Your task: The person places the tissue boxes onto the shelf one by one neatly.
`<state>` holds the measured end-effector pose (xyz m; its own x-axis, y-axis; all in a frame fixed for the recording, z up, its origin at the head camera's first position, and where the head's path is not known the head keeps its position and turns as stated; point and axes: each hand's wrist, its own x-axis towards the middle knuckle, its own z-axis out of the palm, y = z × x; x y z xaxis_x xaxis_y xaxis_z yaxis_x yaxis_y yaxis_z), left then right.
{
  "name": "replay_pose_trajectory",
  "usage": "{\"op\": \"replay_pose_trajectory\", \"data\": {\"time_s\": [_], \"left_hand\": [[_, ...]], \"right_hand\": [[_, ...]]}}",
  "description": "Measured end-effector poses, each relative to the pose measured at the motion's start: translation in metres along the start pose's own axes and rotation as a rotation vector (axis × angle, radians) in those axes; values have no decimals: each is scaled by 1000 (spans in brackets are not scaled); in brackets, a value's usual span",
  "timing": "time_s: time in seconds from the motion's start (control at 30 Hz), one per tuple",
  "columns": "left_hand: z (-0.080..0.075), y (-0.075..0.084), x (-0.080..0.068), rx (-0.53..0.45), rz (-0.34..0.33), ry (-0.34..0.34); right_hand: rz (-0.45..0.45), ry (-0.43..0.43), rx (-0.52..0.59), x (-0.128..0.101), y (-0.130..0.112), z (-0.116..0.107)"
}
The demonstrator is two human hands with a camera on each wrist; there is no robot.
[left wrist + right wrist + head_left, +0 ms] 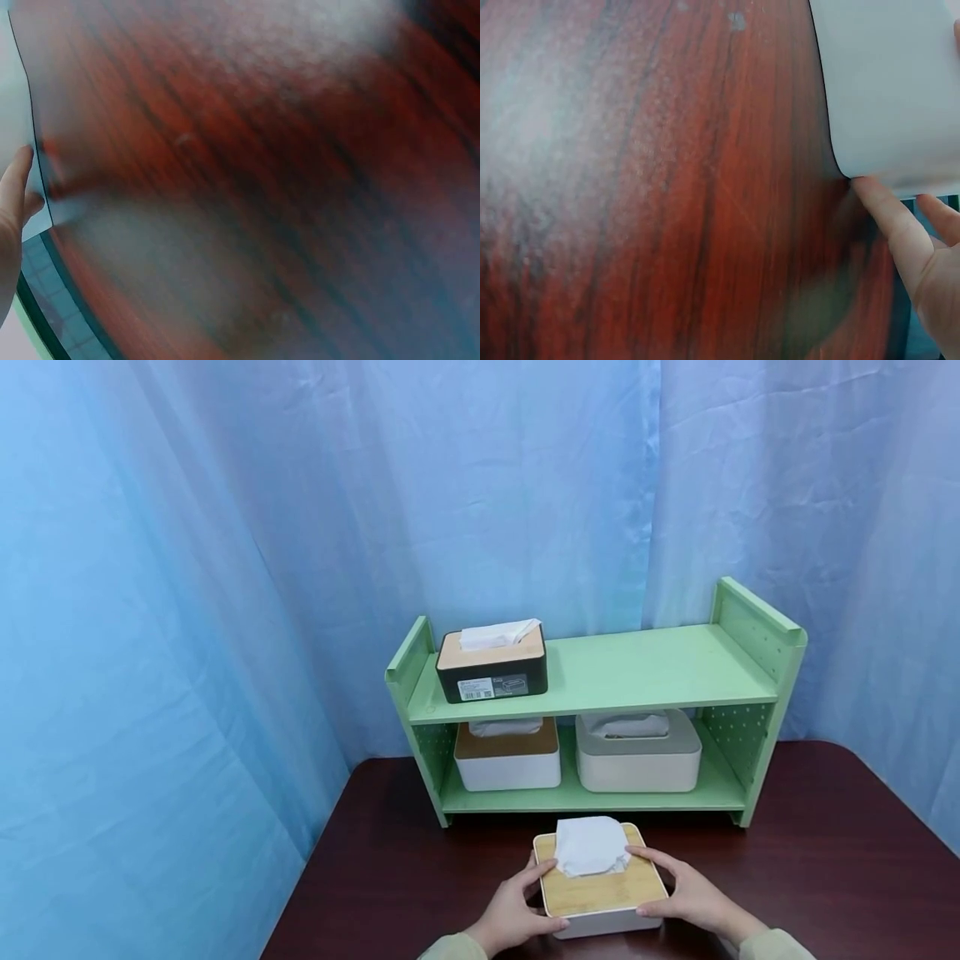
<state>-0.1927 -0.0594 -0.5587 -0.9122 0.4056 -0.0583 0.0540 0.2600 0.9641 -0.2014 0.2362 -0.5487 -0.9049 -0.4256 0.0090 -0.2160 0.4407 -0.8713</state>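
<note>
A white tissue box (611,922) with a bamboo lid (600,892) sits at the table's front, before the shelf. A white tissue (590,845) sticks up from its lid. My left hand (516,908) grips the box's left side, thumb at the near corner and a finger on the lid's edge. On the other side, my right hand (693,893) holds the box with its thumb low at the near right corner and its index finger reaching the lid beside the tissue. Both wrist views show the box's pale wall (892,82) with fingers against it.
Behind the box stands a green two-tier shelf (630,664). Its top tier bears a black tissue box (491,685) with a wooden lid. Below are a white box with a brown lid (510,768) and a grey-lidded one (637,768). The dark red table (375,860) meets blue curtains.
</note>
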Motion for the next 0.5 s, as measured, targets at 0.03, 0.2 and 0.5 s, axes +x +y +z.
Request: {"op": "replay_pose_trajectory", "data": {"time_s": [0.03,0.2,0.5], "left_hand": [[0,0,0,-5,3,-1],[0,1,1,-9,14,0],[-1,1,0,-3,18,14]], "right_hand": [[-5,-1,5,0,0,0],[11,22,3,-1,-2,0],[22,22,4,-1,-5,3]]}}
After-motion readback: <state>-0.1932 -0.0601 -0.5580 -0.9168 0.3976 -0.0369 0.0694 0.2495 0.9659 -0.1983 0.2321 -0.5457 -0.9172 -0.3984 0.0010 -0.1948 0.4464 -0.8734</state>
